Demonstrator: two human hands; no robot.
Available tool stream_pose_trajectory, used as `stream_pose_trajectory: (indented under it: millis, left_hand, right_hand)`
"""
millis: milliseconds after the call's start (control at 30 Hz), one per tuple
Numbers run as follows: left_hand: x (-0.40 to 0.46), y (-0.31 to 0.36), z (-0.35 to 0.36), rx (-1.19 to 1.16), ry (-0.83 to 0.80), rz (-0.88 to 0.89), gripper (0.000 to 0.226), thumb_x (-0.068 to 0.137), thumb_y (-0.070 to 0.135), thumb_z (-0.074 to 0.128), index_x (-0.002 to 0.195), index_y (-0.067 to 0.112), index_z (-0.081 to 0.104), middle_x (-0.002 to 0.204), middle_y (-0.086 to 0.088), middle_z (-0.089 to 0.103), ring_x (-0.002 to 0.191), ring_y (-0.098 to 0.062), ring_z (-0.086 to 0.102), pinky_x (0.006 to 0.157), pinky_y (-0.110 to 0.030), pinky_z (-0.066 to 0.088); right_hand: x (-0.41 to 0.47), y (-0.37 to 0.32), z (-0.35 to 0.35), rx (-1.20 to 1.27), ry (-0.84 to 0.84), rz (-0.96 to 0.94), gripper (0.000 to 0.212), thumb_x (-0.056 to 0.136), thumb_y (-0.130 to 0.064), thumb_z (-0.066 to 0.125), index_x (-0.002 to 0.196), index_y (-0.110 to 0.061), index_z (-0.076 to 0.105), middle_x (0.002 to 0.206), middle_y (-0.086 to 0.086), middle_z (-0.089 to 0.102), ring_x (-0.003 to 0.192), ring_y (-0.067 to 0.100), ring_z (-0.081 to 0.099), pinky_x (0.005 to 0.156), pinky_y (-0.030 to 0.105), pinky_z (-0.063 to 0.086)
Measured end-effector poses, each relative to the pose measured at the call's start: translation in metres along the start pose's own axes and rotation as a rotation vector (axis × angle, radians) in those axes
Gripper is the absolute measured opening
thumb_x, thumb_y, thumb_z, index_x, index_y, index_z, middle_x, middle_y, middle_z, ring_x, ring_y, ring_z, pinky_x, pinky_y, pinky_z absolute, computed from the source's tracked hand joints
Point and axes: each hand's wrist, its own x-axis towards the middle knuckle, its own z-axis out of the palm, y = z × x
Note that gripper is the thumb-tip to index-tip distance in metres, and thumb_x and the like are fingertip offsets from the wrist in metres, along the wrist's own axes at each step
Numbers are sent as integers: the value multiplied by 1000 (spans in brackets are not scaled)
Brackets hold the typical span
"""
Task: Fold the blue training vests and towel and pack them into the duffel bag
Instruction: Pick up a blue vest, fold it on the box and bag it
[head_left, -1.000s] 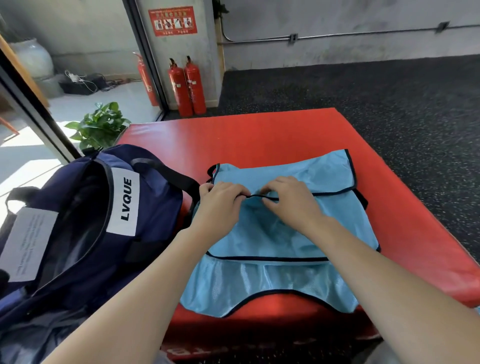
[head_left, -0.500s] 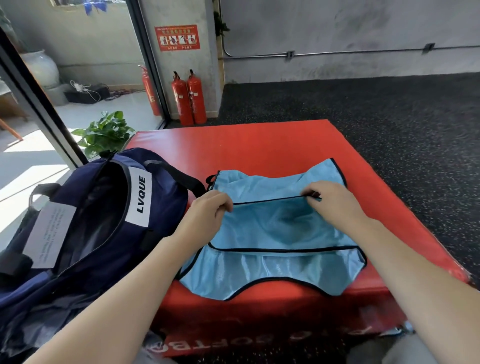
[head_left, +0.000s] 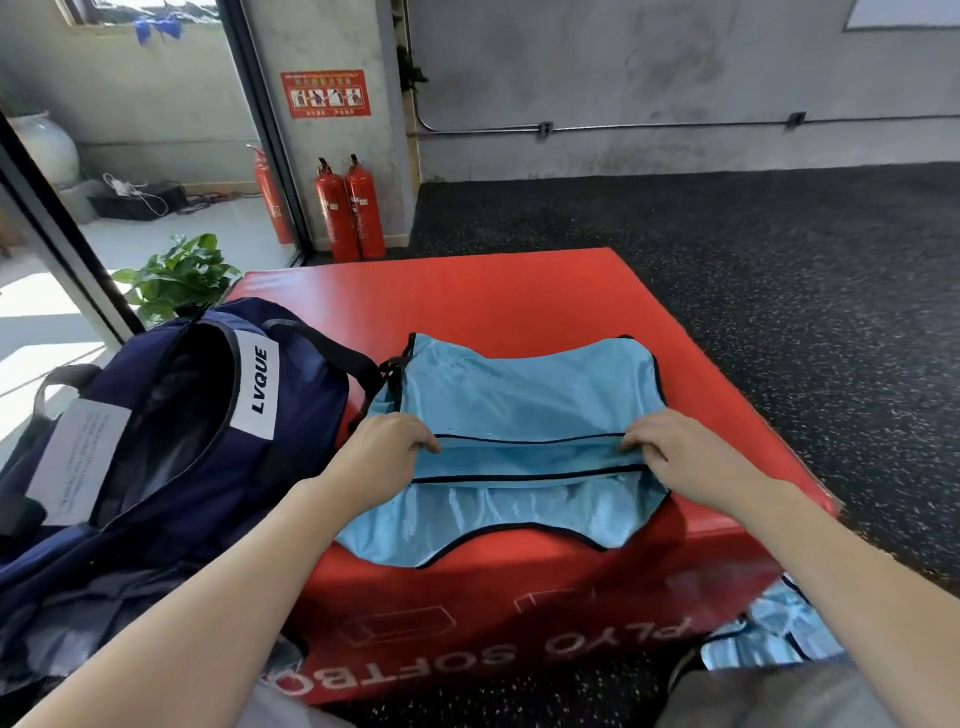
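A light blue mesh training vest (head_left: 524, 400) with black trim lies on the red soft plyo box (head_left: 498, 296). Its far part is doubled over toward me, so a black-trimmed edge runs across the middle. My left hand (head_left: 387, 449) pinches that edge at its left end. My right hand (head_left: 675, 449) pinches it at the right end. The navy duffel bag (head_left: 171, 431) labelled LVQUE stands open to the left of the box, touching the vest's left side. More blue vest fabric (head_left: 769, 631) lies on the floor at lower right.
Dark speckled rubber floor (head_left: 779, 270) surrounds the box. Two red fire extinguishers (head_left: 350, 208) stand against the pillar beyond it, with a third behind the glass. A potted plant (head_left: 176, 275) sits behind the bag, next to a glass door frame.
My hands have moved apart along the folded edge, from the middle out to its two ends, and drawn it toward me. The fold now lies lower on the vest.
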Motion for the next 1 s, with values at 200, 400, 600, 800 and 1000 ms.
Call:
stream_pose_trajectory:
  millis: [200,400,600,800,1000]
  left_hand:
    - [-17,7,7,-63,-63,-76,32,89,10,53,105,25,76,109,15,69,103,-6,62,92,-28,52]
    - [-20,5,8,50,-138,-34,32,86,38,65,114,25,73,109,18,63,110,-4,56,100,-30,45]
    - [-21,1,4,128,-89,-15,19,89,36,69,103,24,76,99,16,65,99,-6,59,93,-30,48]
    - [-27,-10,7,132,-37,-47,14,90,23,68,102,20,74,103,12,65,98,-12,62,88,-36,51]
    - [-29,-10,11,71,39,-78,12,95,19,64,104,18,73,100,9,65,95,-14,62,91,-33,48]
  right_hand:
    - [-23,-2,2,-25,-25,-42,28,87,-42,64,105,-23,75,99,-14,66,98,11,59,89,33,49]
    - [-23,-2,1,-133,-36,-15,18,92,-28,67,110,-27,72,111,-16,65,114,9,53,80,25,30]
    - [-19,0,2,-16,64,-6,13,82,-17,69,91,-26,67,87,-19,56,89,6,53,85,38,49]
    - [-15,3,6,-97,42,-41,21,89,-20,64,105,-30,73,103,-16,65,105,9,60,90,35,45]
    - [-12,4,4,-160,17,-8,17,93,-33,65,109,-32,72,105,-16,62,107,9,57,88,30,40]
